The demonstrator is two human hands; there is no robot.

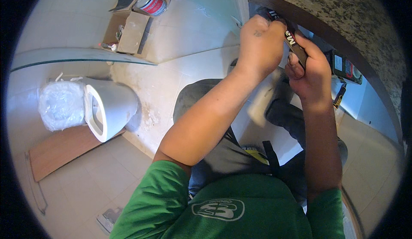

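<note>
Both hands are raised together under the edge of a speckled stone counter. Between them is a dark, flattened tube-like pack with large white lettering and a touch of red. My left hand is closed in a fist around its upper end, the knuckles facing up. Lower down, my right hand wraps its near end, with fingers curled along both sides. What the left fingertips pinch is hidden behind the hand. The pack's far tip is in shadow below the counter.
Right of my hands stand a dark can and a small black-and-yellow tube. At left are a white toilet, a wooden board and a glass panel edge. Beyond it sit a cardboard box and a paint can.
</note>
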